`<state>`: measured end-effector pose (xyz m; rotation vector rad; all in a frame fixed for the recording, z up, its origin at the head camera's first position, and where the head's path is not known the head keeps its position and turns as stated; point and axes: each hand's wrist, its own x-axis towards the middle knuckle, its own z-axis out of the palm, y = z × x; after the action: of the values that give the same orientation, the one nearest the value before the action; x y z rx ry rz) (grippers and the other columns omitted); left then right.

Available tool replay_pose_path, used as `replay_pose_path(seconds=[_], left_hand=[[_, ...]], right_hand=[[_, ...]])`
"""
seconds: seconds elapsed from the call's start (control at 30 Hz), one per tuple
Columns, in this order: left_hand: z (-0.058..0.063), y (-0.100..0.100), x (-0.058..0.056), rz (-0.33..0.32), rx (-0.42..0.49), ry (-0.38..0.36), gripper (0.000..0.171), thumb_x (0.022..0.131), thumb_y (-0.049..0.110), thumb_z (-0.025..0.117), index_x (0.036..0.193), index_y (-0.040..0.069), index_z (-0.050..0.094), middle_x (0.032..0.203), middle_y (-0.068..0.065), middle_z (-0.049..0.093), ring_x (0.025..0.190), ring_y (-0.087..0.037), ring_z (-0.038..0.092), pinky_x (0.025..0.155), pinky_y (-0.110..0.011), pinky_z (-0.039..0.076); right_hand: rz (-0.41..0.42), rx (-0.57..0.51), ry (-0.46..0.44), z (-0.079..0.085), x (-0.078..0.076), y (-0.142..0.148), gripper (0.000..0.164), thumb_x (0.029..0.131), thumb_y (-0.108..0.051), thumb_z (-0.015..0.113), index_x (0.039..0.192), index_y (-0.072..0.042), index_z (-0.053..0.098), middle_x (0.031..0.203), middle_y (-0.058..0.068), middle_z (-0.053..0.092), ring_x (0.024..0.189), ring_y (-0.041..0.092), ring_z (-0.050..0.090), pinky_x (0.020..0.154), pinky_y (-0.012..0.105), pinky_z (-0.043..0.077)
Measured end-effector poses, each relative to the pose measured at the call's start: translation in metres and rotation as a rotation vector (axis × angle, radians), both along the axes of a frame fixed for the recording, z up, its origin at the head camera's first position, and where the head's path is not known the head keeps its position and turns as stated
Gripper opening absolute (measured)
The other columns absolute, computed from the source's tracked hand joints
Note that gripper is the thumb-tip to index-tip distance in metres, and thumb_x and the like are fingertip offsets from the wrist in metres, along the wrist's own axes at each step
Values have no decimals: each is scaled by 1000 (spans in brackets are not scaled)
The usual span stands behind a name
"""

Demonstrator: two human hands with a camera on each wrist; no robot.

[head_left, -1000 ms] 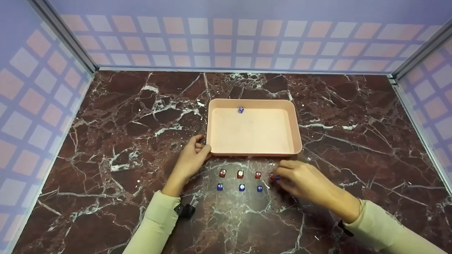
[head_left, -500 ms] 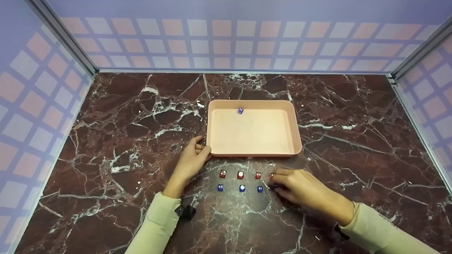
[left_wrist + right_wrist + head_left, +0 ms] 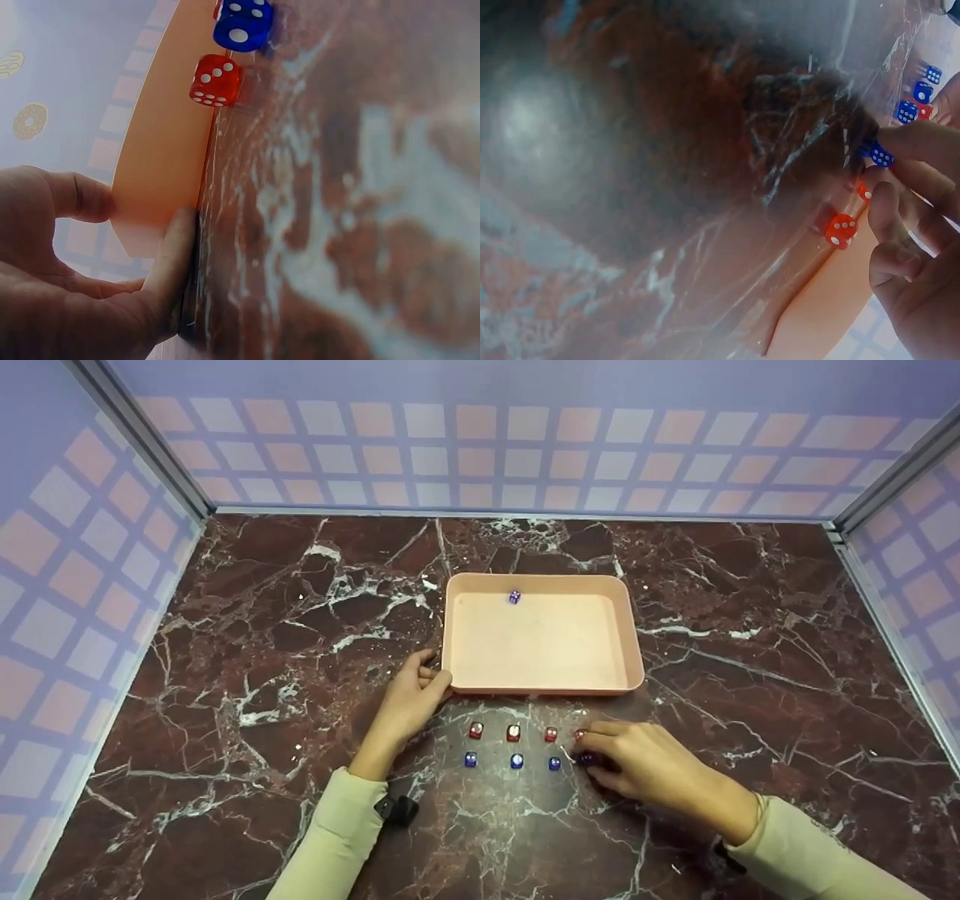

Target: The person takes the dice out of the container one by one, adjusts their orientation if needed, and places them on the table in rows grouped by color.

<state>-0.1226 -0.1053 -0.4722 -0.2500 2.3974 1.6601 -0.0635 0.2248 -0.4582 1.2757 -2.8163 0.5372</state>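
Observation:
My left hand (image 3: 411,697) holds the near left corner of a shallow peach tray (image 3: 541,690); the left wrist view shows a finger against its rim and the thumb low on its wall. Inside the tray lies one blue die (image 3: 514,597). In front of it my right hand (image 3: 649,757) pinches another blue die (image 3: 881,155), low at the right end of a row of blue dice. Just behind that row runs a row of red dice; its rightmost red die (image 3: 580,734) is partly hidden by the right fingers.
Left of the right hand stand red dice (image 3: 476,730), (image 3: 513,733), (image 3: 550,733) and blue dice (image 3: 470,760), (image 3: 517,761), (image 3: 554,763). A dark veined marble tabletop (image 3: 285,810) lies beneath everything. Checkered panels (image 3: 495,457) enclose the back and sides.
My right hand has brought the blue die toward the near side, from beside the rightmost red die to the blue row's end, then stayed almost still. The left hand keeps its place on the tray.

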Motion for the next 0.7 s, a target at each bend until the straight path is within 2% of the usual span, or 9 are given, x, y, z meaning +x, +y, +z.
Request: replay_pose_path(seconds=[0.27,0.43,0.53,0.63,0.7], left_hand=[[-1,0,2,-5,-8,-12,66,98,21,59,157,-3,42,116,-14,66,105,-25,69,87,-32,54],[0,1,0,-19,-17,-8,66,98,21,59,158,-3,42,116,-14,66,105,-26,68,88,-33,54],[1,1,-1,-18,-6,6,65,98,20,59,157,-1,44,113,-14,66,102,-24,67,85,-31,54],[1,0,-2,-20,-6,17,61,98,19,59,155,2,49,110,-13,67,98,-22,66,81,-28,54],[0,0,-1,-25,-14,22,59,98,19,59,154,3,52,109,-13,68,95,-21,66,80,-28,53]], right_hand=[[34,-51,96,6,-6,1,26,79,-21,89,101,-16,76,90,-7,70,63,5,60,52,26,53],[70,-145,160,11,-15,-6,21,81,-23,88,96,-16,76,79,-7,66,57,1,52,46,16,42],[86,-248,189,14,-25,-13,17,82,-19,86,95,-13,76,80,-4,71,56,5,59,46,13,44],[81,-324,211,16,-36,-20,16,84,-13,83,97,-9,76,85,2,75,63,12,67,53,18,54],[66,-337,212,18,-45,-24,16,85,-11,82,100,-6,76,89,6,76,67,16,69,57,22,58]])
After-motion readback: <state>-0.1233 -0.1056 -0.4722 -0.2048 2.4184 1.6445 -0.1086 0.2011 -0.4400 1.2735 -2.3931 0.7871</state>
